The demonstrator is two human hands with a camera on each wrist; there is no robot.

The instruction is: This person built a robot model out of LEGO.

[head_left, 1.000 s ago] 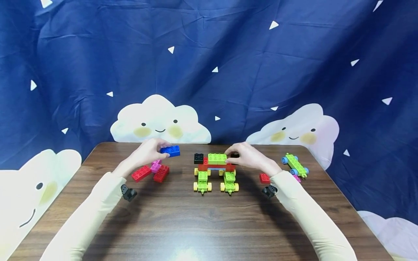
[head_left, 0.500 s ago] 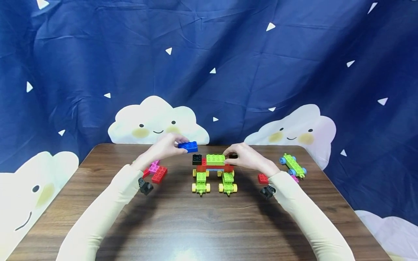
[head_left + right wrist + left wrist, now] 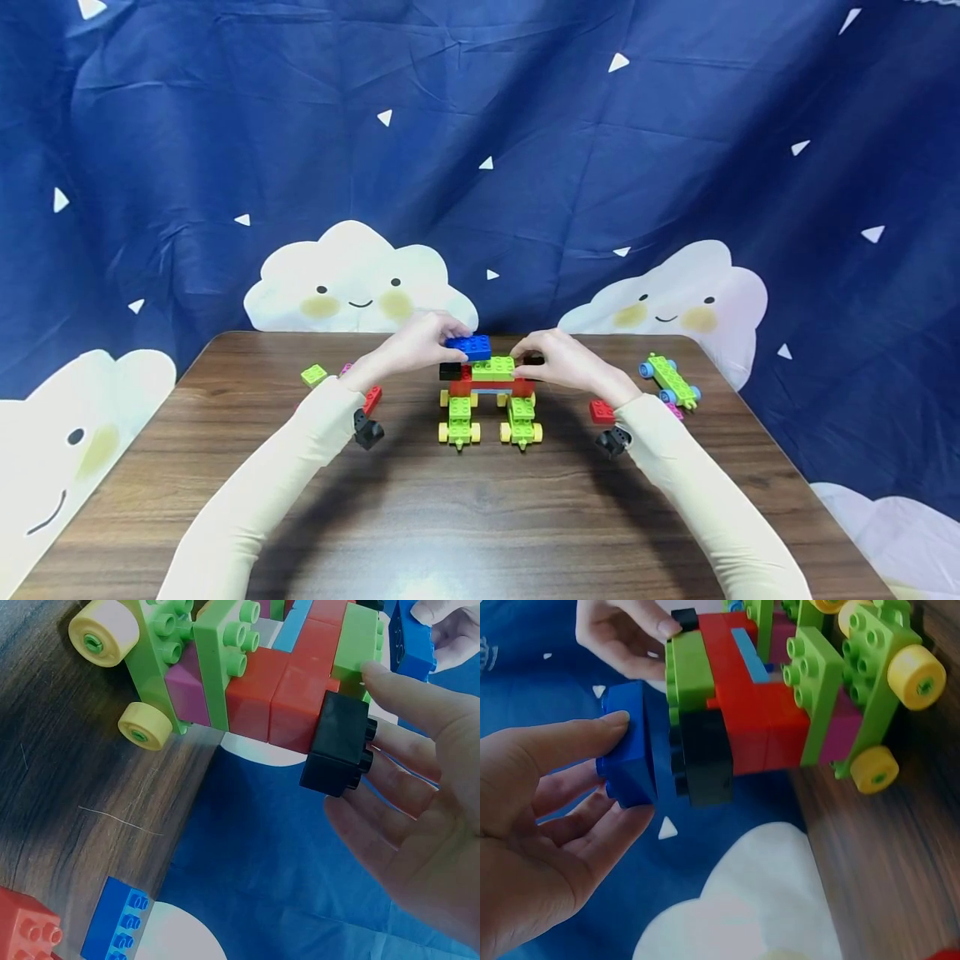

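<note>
My left hand (image 3: 420, 343) pinches a blue toy brick (image 3: 468, 346) between thumb and fingers. In the left wrist view that brick hangs just off the studs of a block-built vehicle (image 3: 757, 727), with a narrow gap between them. The vehicle has red bricks (image 3: 487, 386) across the top of green wheeled bases (image 3: 460, 417) with yellow wheels. Its upper layer holds a lime green brick (image 3: 501, 367) between black bricks at both ends. My right hand (image 3: 566, 360) holds the right end, its thumb on the green brick and its fingers by the black brick (image 3: 337, 742).
Left of the vehicle lie a small lime brick (image 3: 313, 376) and a red brick (image 3: 371, 400), partly behind my left arm. On the right are a red brick (image 3: 602, 411) and a green base with blue wheels (image 3: 670, 382). A patterned blue curtain (image 3: 525, 192) hangs behind the table.
My left hand has carried the blue brick rightward from the table's left side to over the vehicle's left top. My right hand has stayed at the vehicle's right end.
</note>
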